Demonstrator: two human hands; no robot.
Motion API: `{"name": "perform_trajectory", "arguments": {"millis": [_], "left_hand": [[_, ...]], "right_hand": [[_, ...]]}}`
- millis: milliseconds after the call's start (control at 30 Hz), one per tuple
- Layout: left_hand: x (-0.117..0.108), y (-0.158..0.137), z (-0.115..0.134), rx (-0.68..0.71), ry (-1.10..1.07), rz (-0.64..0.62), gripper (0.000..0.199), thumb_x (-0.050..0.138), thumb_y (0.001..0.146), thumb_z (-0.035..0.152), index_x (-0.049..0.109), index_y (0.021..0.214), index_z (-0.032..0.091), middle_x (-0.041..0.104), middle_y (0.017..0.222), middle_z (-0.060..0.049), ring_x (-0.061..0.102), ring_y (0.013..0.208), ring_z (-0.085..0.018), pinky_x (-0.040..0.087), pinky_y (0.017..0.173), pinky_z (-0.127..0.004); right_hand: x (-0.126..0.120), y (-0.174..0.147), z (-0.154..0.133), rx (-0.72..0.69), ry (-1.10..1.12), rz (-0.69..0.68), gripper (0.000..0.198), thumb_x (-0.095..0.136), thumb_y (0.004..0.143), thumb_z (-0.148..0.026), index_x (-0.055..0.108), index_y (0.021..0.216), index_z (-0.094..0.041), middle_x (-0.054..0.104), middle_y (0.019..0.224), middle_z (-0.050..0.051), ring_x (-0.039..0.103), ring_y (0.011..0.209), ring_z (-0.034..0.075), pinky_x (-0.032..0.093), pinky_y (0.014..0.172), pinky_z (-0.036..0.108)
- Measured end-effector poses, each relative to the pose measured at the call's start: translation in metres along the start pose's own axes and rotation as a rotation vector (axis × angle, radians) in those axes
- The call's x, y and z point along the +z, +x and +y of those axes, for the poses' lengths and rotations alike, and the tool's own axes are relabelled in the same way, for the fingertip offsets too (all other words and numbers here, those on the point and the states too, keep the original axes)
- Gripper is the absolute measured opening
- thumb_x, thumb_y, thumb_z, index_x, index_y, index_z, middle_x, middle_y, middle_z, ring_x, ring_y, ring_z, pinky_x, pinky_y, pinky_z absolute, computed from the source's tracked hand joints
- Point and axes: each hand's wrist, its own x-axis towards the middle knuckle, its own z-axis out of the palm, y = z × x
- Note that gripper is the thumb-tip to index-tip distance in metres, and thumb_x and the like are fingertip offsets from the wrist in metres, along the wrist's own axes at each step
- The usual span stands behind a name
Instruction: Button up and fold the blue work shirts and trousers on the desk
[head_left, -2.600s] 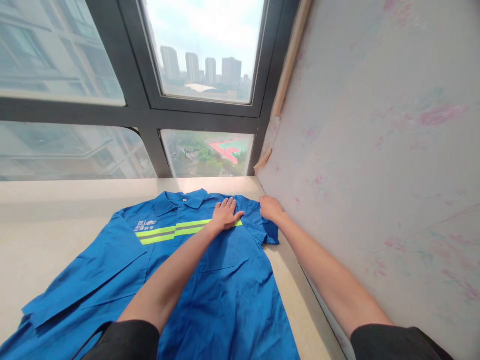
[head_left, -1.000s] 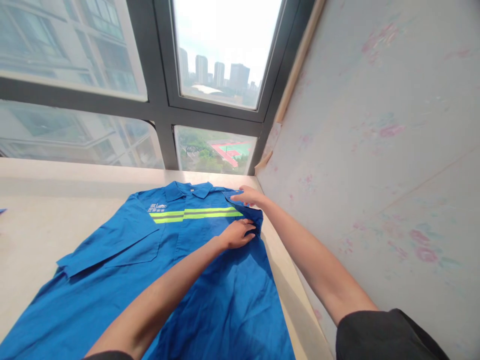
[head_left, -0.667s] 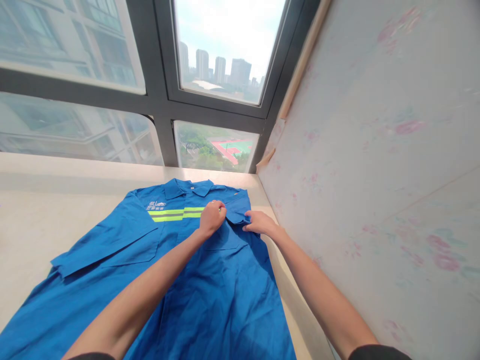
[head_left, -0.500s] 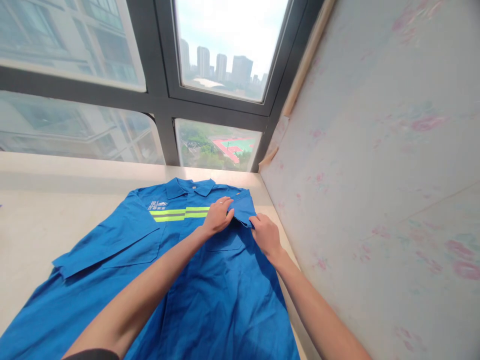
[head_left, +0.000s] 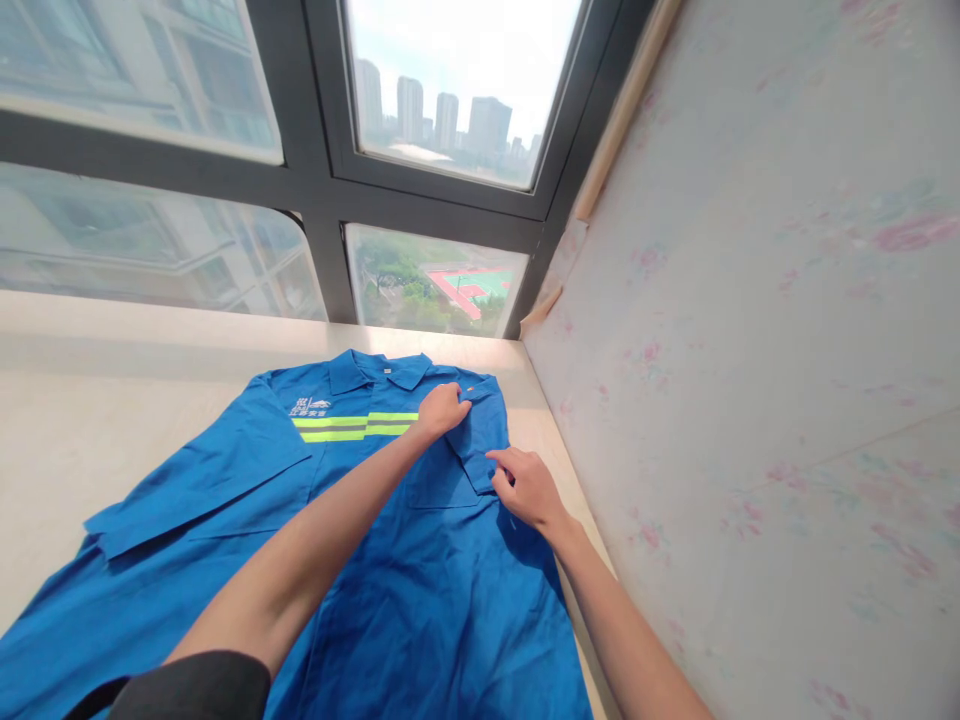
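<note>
Blue shirt [head_left: 427, 590] lies front-up on the pale sill [head_left: 150, 370] under the window, collar far. Just changed: the right sleeve [head_left: 481, 430], its hem lifted and pinched half a second ago, now lies flatter, angled nearward over the chest; I read this as bringing it into line with the left sleeve [head_left: 202, 480], already laid inward. Left hand [head_left: 444, 410] presses curled at the sleeve's shoulder end; cannot tell whether its grip pinches cloth. Right hand [head_left: 525, 485] is by the hem, grip loose, thumb and forefinger parted. Versus the earliest frame: right sleeve then stuck out rightward past the shirt's side; left sleeve's arrangement unchanged.
</note>
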Motion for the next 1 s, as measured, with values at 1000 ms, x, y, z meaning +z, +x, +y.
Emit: {"name": "perform_trajectory", "arguments": {"millis": [1000], "left_hand": [[0.051,0.044,0.008,0.49,0.288,-0.063,0.057,0.026,0.101,0.048,0.043,0.146,0.016,0.035,0.159,-0.012,0.029,0.148,-0.028,0.022,0.12,-0.048]], "right_hand": [[0.04,0.017,0.017,0.395,0.314,0.27,0.061,0.05,0.091,-0.038,0.044,0.145,-0.009,0.054,0.141,0.02,0.061,0.117,0.027,0.05,0.099,0.04]]}}
